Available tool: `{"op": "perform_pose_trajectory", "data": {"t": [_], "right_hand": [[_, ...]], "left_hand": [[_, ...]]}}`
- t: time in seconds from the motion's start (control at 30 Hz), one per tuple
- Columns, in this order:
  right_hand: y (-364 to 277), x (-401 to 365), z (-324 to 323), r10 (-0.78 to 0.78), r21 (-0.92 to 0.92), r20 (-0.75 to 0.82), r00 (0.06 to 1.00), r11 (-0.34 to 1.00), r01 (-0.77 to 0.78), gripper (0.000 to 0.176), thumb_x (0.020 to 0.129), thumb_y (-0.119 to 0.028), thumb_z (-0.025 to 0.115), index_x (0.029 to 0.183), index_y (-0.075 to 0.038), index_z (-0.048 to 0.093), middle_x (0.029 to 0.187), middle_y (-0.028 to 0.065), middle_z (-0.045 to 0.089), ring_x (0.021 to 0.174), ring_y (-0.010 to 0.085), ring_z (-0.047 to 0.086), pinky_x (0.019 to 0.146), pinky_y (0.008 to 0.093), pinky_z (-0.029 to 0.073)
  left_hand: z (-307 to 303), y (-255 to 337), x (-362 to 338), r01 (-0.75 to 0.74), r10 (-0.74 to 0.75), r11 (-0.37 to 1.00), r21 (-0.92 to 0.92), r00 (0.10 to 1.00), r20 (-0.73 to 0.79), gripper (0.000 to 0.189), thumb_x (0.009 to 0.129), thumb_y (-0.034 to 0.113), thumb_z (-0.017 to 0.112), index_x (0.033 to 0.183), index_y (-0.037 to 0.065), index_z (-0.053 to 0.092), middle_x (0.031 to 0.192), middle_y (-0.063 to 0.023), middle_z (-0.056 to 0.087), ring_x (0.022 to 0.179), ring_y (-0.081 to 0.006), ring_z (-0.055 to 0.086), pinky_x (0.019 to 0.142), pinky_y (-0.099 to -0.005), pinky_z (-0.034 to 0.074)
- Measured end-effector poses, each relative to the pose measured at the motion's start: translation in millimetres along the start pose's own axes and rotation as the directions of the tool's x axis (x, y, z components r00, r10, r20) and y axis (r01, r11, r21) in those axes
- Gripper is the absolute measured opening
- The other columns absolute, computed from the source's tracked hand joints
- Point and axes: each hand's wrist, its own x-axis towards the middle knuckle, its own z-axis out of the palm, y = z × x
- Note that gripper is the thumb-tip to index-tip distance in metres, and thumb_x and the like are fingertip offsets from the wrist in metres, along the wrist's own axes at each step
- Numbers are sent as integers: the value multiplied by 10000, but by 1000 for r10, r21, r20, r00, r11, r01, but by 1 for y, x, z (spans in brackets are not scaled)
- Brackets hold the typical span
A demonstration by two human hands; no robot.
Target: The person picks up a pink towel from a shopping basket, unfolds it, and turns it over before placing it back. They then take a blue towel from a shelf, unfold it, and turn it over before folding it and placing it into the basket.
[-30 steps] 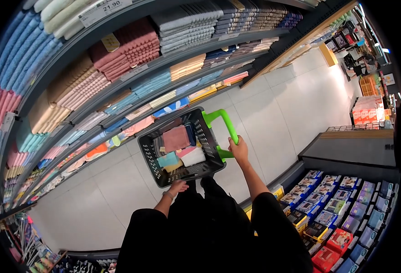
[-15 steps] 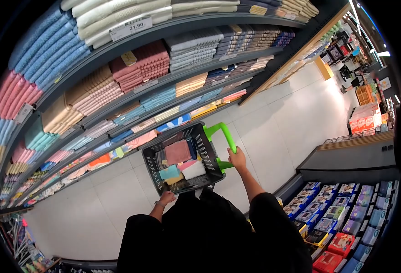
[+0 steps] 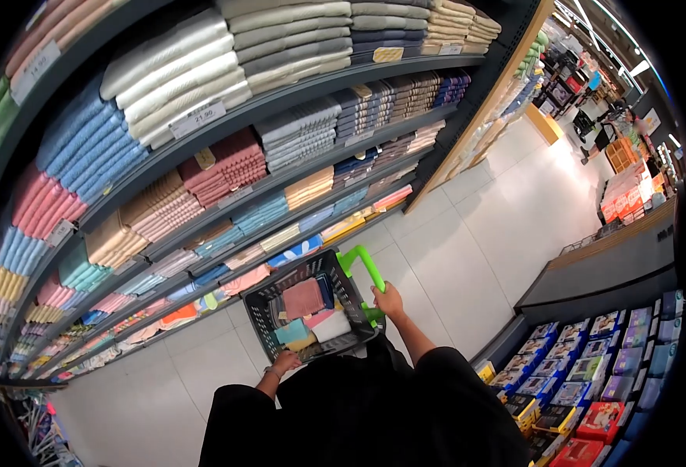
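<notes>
In front of my body is a dark grey shopping basket (image 3: 259,317) with perforated walls and a bright green handle (image 3: 368,265). My right hand (image 3: 388,300) is wrapped round the handle's grip. At the basket's near left corner, my left hand (image 3: 284,362) has its fingers curled on the rim, partly hidden. Inside lie several folded towels: a dusty-pink towel (image 3: 302,299), a white towel (image 3: 331,326), a teal towel (image 3: 291,332) and a yellow towel (image 3: 302,343). A dark blue towel (image 3: 325,289) rests against the far wall.
Shelves (image 3: 304,86) of folded towels with price labels run along the left. Boxed goods (image 3: 565,366) fill a low display on the right. Pale floor tiles (image 3: 467,233) lead to a distant person (image 3: 635,124) near an orange crate (image 3: 618,157).
The view has shifted, so the basket and right hand sit lower in it and more of the upper shelves shows. Both hands keep their places on the basket and handle.
</notes>
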Motion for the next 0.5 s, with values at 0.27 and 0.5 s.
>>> {"op": "perform_pose_trajectory", "data": {"t": [0.27, 0.5], "right_hand": [[13, 11, -30, -85, 118, 418, 904, 992, 38, 310, 873, -279, 571, 931, 25, 546, 678, 126, 625, 635, 255, 644, 629, 358, 497], [-157, -17, -198, -471, 573, 701, 536, 819, -30, 396, 951, -237, 527, 1227, 47, 527, 1181, 131, 591, 1081, 198, 560, 930, 311, 444]], "left_hand": [[125, 135, -29, -186, 200, 927, -325, 980, 8, 322, 959, 255, 529, 1176, 17, 550, 1032, -95, 662, 910, -173, 632, 809, -299, 506], [256, 233, 1, -642, 619, 767, -12, 744, -253, 336, 939, 280, 549, 1111, -8, 534, 963, -104, 618, 888, -118, 567, 710, -268, 453]]}}
